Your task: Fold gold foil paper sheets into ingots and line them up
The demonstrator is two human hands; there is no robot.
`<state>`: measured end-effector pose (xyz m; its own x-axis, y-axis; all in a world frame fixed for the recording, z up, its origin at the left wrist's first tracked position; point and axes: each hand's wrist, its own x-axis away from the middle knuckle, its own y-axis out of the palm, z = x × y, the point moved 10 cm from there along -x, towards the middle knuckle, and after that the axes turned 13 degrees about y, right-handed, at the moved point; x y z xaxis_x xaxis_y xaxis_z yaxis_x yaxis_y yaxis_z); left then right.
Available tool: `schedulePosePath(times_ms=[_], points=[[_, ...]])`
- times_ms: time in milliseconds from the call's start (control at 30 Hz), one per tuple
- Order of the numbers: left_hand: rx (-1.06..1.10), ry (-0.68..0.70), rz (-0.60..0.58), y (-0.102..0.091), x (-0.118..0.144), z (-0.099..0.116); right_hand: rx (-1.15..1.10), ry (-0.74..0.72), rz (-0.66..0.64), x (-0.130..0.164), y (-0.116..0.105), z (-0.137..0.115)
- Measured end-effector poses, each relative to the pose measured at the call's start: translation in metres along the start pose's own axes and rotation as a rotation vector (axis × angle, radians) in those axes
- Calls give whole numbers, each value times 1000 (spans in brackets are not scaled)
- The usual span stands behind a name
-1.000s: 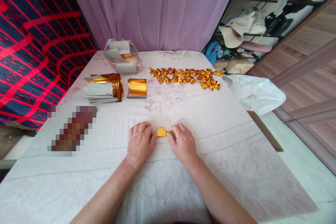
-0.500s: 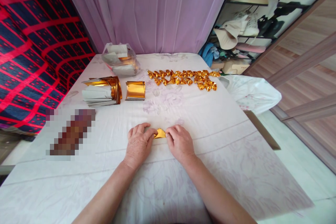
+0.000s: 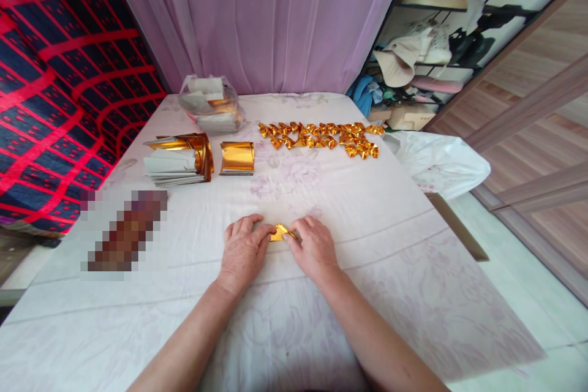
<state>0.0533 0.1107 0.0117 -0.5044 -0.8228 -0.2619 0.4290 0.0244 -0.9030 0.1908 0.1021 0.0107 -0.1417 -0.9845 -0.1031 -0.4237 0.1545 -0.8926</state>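
Observation:
A small piece of gold foil paper (image 3: pixel 278 233), partly folded, lies on the table between my two hands. My left hand (image 3: pixel 245 248) pinches its left end between thumb and fingers. On the other end, my right hand (image 3: pixel 315 245) is closed, its thumb pressing a folded corner. Several folded gold foil pieces (image 3: pixel 316 135) lie in rows farther back. Left of these stand a small stack of gold sheets (image 3: pixel 237 158) and a larger fanned stack of gold and white sheets (image 3: pixel 179 160).
A clear plastic bag (image 3: pixel 212 104) of more sheets sits at the back left of the cloth-covered table (image 3: pixel 294 318). A blurred-out object (image 3: pixel 128 229) lies at the left. Right of the table are a white plastic bag (image 3: pixel 443 162) and shelves with a cap (image 3: pixel 397 61).
My right thumb has moved left over the foil paper, and its right corner is now folded up. My left hand has stayed in place.

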Motion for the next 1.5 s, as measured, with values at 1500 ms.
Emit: schedulePosePath(times_ms=[1500], points=[[-57, 40, 17, -7, 1, 3, 150, -362, -70, 30, -1, -23]])
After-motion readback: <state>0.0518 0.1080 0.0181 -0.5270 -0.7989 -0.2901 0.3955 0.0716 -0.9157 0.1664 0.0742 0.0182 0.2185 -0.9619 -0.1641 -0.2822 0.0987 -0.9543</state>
